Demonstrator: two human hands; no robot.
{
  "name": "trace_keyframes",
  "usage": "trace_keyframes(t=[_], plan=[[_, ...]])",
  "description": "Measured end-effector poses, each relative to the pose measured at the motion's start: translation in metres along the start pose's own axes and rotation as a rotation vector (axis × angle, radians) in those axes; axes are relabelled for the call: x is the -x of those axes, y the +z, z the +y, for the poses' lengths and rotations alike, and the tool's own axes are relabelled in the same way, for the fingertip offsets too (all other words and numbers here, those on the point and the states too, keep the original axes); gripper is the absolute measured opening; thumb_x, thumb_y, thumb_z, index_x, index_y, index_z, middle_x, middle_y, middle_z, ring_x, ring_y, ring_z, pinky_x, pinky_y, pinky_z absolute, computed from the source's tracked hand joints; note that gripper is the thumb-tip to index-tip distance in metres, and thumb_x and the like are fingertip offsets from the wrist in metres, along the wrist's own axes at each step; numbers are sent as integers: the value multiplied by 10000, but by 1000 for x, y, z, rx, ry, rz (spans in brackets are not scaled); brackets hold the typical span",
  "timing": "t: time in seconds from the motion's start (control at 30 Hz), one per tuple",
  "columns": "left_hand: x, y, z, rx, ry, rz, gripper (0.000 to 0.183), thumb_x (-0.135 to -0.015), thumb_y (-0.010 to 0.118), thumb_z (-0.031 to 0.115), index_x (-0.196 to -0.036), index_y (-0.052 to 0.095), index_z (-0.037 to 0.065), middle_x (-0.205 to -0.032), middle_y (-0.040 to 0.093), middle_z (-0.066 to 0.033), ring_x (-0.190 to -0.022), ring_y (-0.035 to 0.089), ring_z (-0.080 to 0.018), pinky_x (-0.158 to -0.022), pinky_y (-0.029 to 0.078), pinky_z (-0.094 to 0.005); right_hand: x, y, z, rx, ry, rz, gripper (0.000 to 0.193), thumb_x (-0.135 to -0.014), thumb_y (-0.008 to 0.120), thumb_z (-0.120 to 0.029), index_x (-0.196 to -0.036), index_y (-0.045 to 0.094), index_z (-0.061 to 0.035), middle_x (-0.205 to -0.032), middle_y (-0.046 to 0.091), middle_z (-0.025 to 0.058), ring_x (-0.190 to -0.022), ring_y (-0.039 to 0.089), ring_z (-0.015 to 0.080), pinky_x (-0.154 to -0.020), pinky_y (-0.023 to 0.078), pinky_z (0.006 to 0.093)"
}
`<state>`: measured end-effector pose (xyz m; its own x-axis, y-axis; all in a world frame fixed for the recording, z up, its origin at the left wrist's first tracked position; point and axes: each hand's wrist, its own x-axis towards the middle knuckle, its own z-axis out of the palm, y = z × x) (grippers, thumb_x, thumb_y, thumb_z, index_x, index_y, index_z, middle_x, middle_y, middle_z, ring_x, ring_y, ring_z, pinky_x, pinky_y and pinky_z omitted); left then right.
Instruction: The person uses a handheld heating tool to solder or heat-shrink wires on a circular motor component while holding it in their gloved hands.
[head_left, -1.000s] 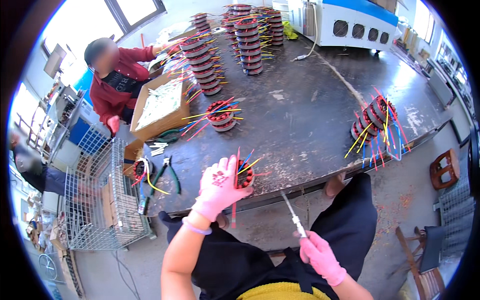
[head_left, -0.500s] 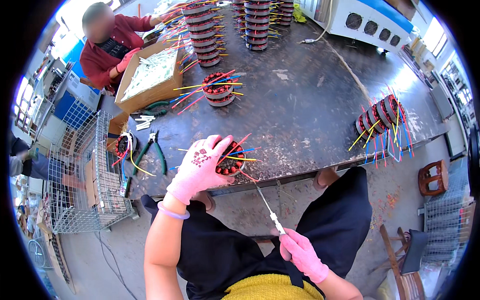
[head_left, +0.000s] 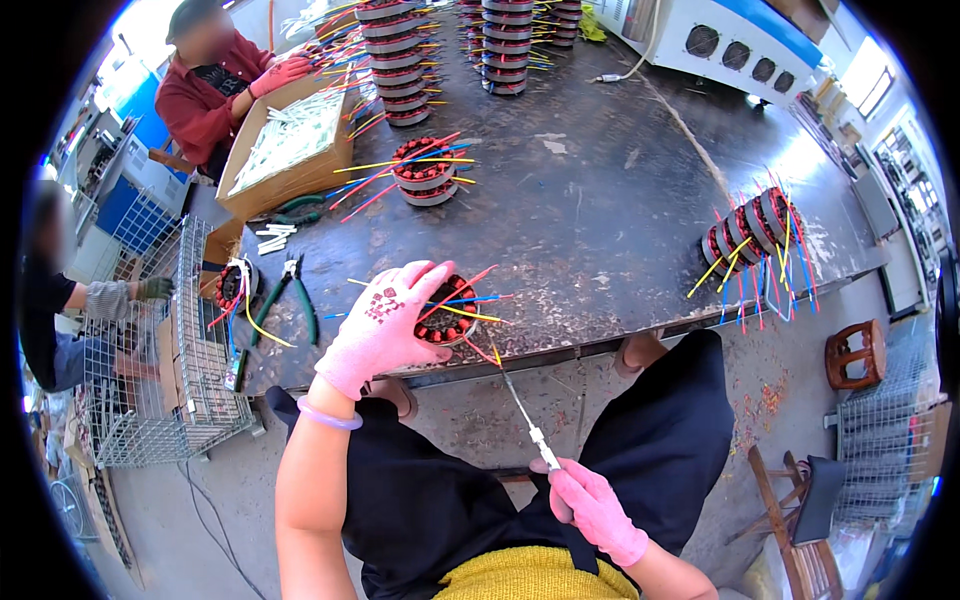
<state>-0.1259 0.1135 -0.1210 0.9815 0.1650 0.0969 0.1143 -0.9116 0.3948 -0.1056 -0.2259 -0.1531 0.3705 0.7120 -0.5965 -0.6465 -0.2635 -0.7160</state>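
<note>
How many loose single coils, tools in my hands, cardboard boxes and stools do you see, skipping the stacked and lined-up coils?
Single coils: 3, one under the left hand
Thin tool in the right hand: 1
Cardboard box: 1
Wooden stool: 1
Total: 6

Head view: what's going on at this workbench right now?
A person in pink gloves sits at a dark workbench. The left hand presses on a wound coil ring with coloured wires at the bench's near edge. The right hand grips a thin pointed tool, its tip at the ring. Across the bench, another person reaches over a cardboard box.
</note>
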Motion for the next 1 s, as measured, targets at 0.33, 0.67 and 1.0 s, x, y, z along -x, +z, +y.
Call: trace_keyframes(t=[0.33,0.67,1.0], plan=[[-1,2,-4,54,8,-7,977,-563,893,214,-1426,461,63,-1364,516,-157,-1272,491,-368,-1086,399,-424,-2,-1,2,27,-27,-13,342,-1057,485,-216,-1315,569,-8,-715,442,-51,-626,427,56,-579,350,221],[-1,-1,-4,48,-19,-37,965,-566,891,243,-1417,474,62,-1343,527,-153,-1242,514,-361,-1064,412,-423,-2,4,3,-17,-16,-18,341,-1058,478,-222,-1305,573,-6,-715,436,-47,-624,413,53,-585,342,215],[-1,0,-2,48,-29,-30,961,-573,886,241,-1419,469,52,-1344,530,-146,-1243,514,-353,-1063,410,-421,-3,1,4,132,-58,-3,347,-1053,463,-226,-1304,575,-15,-687,462,-27,-615,441,63,-587,370,231]])
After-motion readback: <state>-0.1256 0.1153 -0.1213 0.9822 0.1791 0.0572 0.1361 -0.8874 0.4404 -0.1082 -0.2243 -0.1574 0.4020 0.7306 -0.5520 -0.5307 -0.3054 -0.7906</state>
